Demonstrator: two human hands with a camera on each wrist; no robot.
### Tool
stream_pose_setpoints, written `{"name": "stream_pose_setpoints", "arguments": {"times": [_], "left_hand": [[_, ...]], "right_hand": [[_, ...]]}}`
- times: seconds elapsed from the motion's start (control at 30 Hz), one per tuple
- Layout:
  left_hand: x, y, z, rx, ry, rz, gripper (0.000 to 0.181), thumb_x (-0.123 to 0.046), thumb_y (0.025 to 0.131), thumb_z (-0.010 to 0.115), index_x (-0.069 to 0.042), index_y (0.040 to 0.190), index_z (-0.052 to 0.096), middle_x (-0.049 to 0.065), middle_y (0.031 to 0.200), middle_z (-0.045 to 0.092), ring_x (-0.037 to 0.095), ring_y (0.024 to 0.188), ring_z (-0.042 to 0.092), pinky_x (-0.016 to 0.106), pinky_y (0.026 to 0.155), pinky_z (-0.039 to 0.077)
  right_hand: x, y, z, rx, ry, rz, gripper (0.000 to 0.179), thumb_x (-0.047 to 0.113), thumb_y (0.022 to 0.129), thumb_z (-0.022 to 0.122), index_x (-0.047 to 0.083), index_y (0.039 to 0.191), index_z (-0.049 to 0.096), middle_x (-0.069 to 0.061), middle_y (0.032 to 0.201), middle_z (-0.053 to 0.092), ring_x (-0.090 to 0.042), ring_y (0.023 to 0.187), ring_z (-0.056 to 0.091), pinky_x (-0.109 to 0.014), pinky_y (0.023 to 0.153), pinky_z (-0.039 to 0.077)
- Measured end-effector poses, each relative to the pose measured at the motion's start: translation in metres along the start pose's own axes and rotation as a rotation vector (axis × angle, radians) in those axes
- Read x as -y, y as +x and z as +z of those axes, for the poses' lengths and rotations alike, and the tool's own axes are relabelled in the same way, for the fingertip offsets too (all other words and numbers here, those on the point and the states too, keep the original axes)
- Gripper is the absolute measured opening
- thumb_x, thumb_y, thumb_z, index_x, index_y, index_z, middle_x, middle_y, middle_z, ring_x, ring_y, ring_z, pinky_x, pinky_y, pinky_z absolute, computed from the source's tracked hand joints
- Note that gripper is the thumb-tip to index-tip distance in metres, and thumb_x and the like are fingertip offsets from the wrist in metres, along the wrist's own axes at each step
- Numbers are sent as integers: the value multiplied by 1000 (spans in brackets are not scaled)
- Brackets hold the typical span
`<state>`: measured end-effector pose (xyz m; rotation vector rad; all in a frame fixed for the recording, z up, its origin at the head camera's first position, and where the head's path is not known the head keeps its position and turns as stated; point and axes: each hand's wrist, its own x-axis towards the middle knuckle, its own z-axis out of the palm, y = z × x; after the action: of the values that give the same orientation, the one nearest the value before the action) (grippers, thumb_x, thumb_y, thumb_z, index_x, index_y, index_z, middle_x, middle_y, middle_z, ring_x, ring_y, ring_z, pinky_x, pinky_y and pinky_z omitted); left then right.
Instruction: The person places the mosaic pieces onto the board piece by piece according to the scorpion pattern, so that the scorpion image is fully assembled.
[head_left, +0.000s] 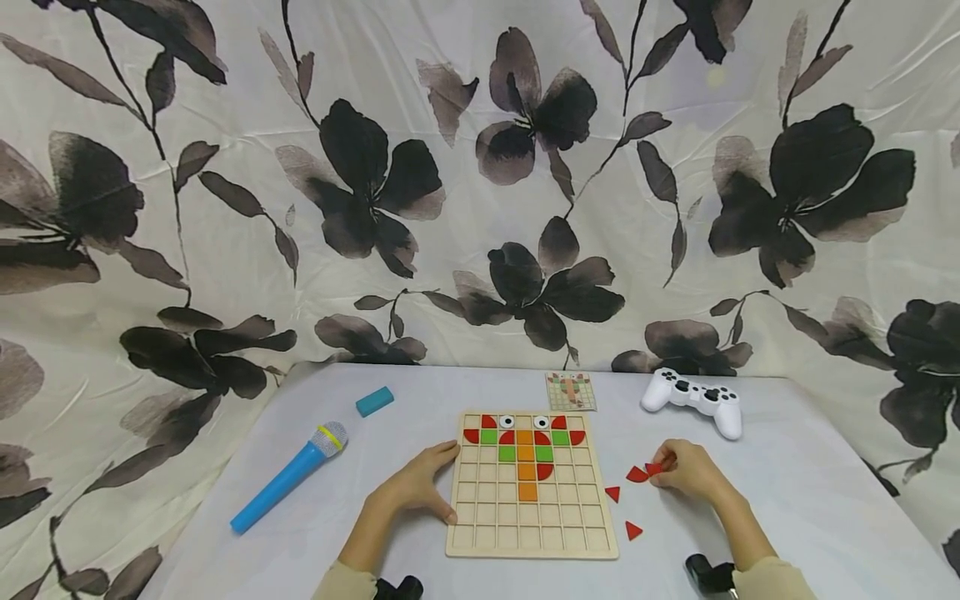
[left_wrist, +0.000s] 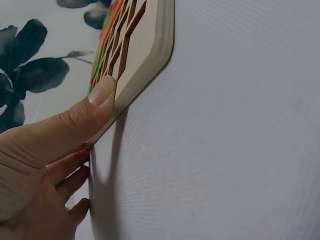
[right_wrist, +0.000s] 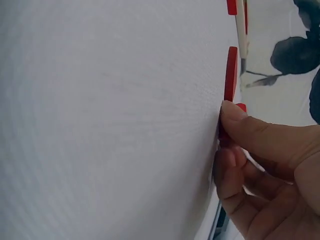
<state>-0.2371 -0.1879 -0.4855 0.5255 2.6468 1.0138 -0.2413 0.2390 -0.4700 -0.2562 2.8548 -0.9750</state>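
Observation:
A square wooden grid board (head_left: 491, 542) holds a pattern of red, green and orange tiles and two round eye pieces. My left hand (head_left: 417, 482) lies spread along the board's left edge. In the left wrist view its thumb (left_wrist: 75, 117) rests at the rim, with the fingers extended behind it. Right of the board, my right hand (head_left: 686, 469) pinches a red puzzle piece (head_left: 654, 469) between thumb and fingers, low over the table. Another red piece (head_left: 637, 475) lies against or just beside it. Two red triangular pieces, one higher (head_left: 613, 494) and one lower (head_left: 633, 530), lie closer to the board.
A small pattern card (head_left: 571, 392) lies behind the board, and a white game controller (head_left: 693, 400) at the back right. To the left are a blue toy microphone (head_left: 288, 478) and a teal block (head_left: 375, 402). A floral cloth (head_left: 450, 225) hangs behind the white table.

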Motion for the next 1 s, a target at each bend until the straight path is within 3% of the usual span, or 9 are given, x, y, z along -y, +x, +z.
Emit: {"name": "stream_pose_setpoints", "arguments": {"times": [0.13,0.33,0.53,0.67,0.9,1.0], "left_hand": [[-6,1,0,-7,37,-40,108,-20,49,93,5,140,39,20,148,33,41,136,28,54,109,29],[-12,0,-2,-13,92,-77,108,-18,48,93,5,140,40,21,148,33,40,136,28,53,109,29],[-21,0,-4,-3,154,-120,108,-19,48,93,3,140,40,21,148,34,39,137,27,57,110,24],[-26,2,-4,13,217,-156,108,-20,49,92,1,141,40,19,148,34,37,139,25,59,111,19],[-28,5,-2,21,210,-196,109,-19,49,93,0,142,39,19,150,31,37,140,21,60,111,16],[-28,5,-2,17,205,-196,110,-19,49,93,-1,142,39,20,150,30,37,140,20,60,111,16]], "right_hand": [[1,3,0,-60,20,-30,19,4,73,76,0,83,60,-2,72,55,-14,66,49,-24,57,42],[17,19,8,-74,155,-74,31,1,85,62,-8,115,60,-9,79,61,-18,69,56,-25,56,47],[50,41,24,6,359,-178,23,2,90,59,-11,108,61,-17,87,65,-24,71,64,-27,63,55],[75,52,37,17,394,-273,23,4,88,62,-13,103,63,-21,92,67,-28,76,64,-28,65,56],[100,65,57,5,523,-293,20,2,86,64,-14,100,64,-25,90,68,-37,78,64,-31,63,55],[106,67,62,18,532,-311,20,2,87,63,-14,101,63,-24,93,67,-34,79,65,-33,66,57]]}}
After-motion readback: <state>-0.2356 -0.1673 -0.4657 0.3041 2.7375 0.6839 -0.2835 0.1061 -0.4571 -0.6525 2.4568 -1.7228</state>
